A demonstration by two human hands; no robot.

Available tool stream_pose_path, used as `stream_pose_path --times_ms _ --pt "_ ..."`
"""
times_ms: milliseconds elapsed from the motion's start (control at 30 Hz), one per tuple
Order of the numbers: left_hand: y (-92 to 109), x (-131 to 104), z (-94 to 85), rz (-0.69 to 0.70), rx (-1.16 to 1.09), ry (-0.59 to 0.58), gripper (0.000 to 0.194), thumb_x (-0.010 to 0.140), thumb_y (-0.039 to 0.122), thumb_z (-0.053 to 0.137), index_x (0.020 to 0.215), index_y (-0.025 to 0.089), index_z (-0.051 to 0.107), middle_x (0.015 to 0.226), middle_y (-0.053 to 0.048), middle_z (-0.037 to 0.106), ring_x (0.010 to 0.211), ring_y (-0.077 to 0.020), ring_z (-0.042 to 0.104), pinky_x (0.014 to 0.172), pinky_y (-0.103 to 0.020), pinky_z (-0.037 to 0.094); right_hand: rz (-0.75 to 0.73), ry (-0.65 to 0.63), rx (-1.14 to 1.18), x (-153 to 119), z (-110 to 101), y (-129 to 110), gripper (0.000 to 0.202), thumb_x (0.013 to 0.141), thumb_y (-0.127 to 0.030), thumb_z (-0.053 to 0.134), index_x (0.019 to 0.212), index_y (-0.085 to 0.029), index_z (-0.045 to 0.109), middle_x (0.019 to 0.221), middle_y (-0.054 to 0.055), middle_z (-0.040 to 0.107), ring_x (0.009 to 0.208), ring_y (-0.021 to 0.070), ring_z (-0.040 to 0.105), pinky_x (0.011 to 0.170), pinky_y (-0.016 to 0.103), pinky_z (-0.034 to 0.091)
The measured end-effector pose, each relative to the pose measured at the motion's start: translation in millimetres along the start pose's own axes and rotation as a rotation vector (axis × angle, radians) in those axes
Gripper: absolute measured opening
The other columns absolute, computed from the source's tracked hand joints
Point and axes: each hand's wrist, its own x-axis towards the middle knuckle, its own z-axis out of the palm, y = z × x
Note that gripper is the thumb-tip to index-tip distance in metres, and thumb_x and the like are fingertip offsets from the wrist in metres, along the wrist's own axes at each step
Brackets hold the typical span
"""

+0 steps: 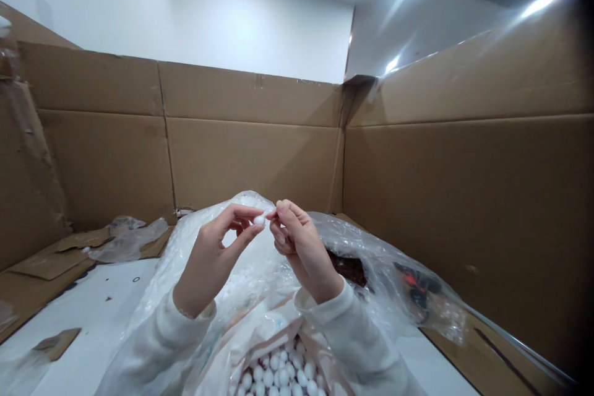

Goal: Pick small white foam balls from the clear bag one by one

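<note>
Hands meet above a heap of crinkled clear plastic. The left hand [216,253] pinches a small white ball [258,220] between thumb and forefinger, a narrow grip closed on it, the other fingers loosely curled. The ball is smooth, matte and round, so it shows no long axis and no pointing end. The right hand [299,247] touches the ball's right side with its pinched fingertips; whether it grips something thin there is too small to tell. Both wrists come out of soft white sleeves [357,334]. Below them a plastic bag [260,288], glossy and wrinkled, opens on a pile of many like white balls [278,374]. Around stand tall walls of brown cardboard [250,148], flat and creased at the folds. A white tabletop [99,309] lies at left, with a crumpled scrap of clear film [127,238] near the wall.
</note>
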Motion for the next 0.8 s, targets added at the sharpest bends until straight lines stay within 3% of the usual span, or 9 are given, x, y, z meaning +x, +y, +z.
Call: stream_pose_path --times_ms 233,500,700,800 --pt "0.1 -4.0 5.0 0.0 -0.065 0.022 0.008 0.08 0.025 0.056 0.085 0.02 0.052 0.082 0.001 0.058 0.076 -0.0113 0.057 0.065 -0.021 0.046 -0.024 -0.002 0.107 -1.9 3.5 -0.5 0.019 0.08 -0.029 0.052 0.068 -0.015 0.054 0.051 -0.006 0.045 0.034 -0.001 0.016 0.034 0.017 0.01" --pt "2.9 -2.4 4.5 0.021 -0.007 0.043 0.009 0.08 0.026 0.056 0.083 0.019 0.053 0.078 0.001 0.058 0.074 -0.012 0.056 0.062 -0.022 0.045 0.049 -0.05 0.132 -1.0 3.0 -2.5 0.018 0.08 -0.03 0.051 0.073 -0.014 0.056 0.054 -0.007 0.043 0.034 -0.0018 0.014 0.032 0.016 0.01" --pt "6.8 -4.4 3.1 0.005 -0.004 0.062 0.01 0.08 0.027 0.056 0.081 0.019 0.053 0.077 0.0 0.057 0.073 -0.0126 0.055 0.063 -0.023 0.046 0.053 -0.096 0.115 -2.9 2.6 -5.1 0.022 0.079 -0.029 0.054 0.099 -0.021 0.055 0.057 -0.008 0.041 0.035 -0.0003 0.011 0.033 0.017 0.009" --pt "7.5 -4.5 1.5 0.0 0.006 0.05 0.011 0.08 0.028 0.056 0.082 0.018 0.053 0.078 -0.001 0.058 0.074 -0.0136 0.056 0.062 -0.023 0.046 0.041 -0.12 0.11 -2.9 1.6 -4.5 0.02 0.079 -0.03 0.054 0.097 -0.022 0.054 0.057 -0.008 0.04 0.036 0.0 0.011 0.034 0.018 0.009"
